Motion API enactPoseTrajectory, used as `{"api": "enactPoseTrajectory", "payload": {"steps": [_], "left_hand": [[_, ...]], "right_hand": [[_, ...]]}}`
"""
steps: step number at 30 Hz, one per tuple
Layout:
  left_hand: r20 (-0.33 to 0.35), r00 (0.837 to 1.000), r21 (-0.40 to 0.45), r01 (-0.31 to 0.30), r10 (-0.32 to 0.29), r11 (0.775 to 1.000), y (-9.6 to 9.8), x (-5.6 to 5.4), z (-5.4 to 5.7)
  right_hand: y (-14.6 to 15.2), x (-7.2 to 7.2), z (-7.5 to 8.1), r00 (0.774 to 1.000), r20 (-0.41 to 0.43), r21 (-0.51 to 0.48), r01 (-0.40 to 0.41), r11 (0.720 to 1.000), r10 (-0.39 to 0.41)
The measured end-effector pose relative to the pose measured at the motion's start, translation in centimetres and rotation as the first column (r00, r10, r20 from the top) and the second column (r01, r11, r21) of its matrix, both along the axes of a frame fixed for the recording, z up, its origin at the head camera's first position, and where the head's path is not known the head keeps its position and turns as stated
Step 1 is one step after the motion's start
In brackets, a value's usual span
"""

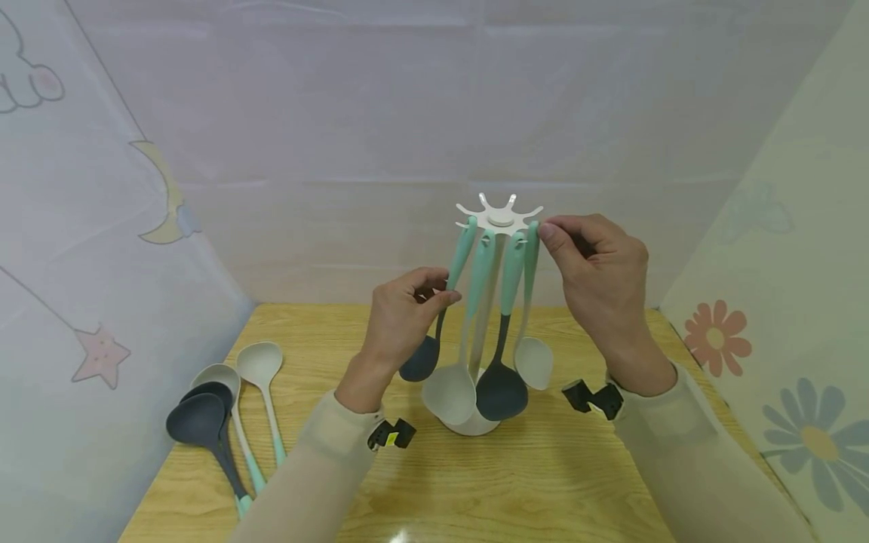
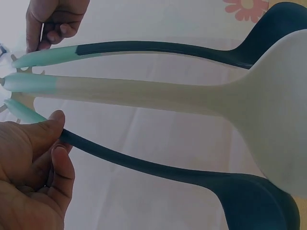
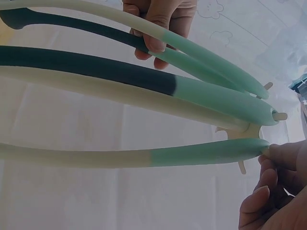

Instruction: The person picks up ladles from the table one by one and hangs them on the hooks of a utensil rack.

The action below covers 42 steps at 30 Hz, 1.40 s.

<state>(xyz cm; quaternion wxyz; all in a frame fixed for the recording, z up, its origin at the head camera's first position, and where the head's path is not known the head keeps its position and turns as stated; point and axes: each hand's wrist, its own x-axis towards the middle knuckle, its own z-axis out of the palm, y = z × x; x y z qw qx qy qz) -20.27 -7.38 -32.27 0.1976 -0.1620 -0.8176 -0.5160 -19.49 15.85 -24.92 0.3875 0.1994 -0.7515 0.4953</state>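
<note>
A white utensil rack [image 1: 501, 217] with spread arms stands on a round base. My left hand [image 1: 402, 317] pinches a dark-headed ladle [image 1: 419, 360] between thumb and fingers, where its mint handle meets the dark shaft; the handle's top is at a rack arm. My right hand [image 1: 606, 275] pinches the tip of another rack arm, right at the handle end of a hanging cream spoon [image 1: 534, 363]. Between the hands hang a cream ladle [image 1: 449, 394] and a dark ladle [image 1: 502, 392], both by their mint handles. Rack arms poke through handle holes in the right wrist view.
On the wooden table [image 1: 557, 483], at the left, lie several more utensils: a cream spoon [image 1: 259, 363], another cream-headed one [image 1: 219, 375] and overlapping dark ladles [image 1: 197, 420]. Printed cloth walls [image 1: 380, 136] enclose the table at the back and sides.
</note>
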Motion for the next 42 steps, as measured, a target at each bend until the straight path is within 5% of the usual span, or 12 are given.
{"api": "enactPoseTrajectory", "payload": {"steps": [10,22,33,42], "left_hand": [[-0.002,1.000,-0.062,0.011,-0.011,0.998,0.0,0.0,0.1],[0.037,0.999,-0.118,-0.016,0.021,0.993,-0.9,0.2,-0.6],[0.078,0.996,-0.174,-0.020,0.034,0.984,-1.2,0.2,-0.9],[0.091,0.995,-0.203,-0.024,0.043,0.979,-1.5,0.3,-1.3]], "right_hand": [[0.1,0.1,0.1,0.999,-0.023,0.023,0.034,0.999,-0.033],[-1.4,1.3,0.3,0.980,-0.194,0.032,0.053,0.998,-0.046],[-2.1,1.5,0.4,0.983,-0.174,0.155,0.091,0.984,-0.063],[-2.4,1.7,0.3,0.985,-0.152,0.165,0.111,0.980,-0.086]]}}
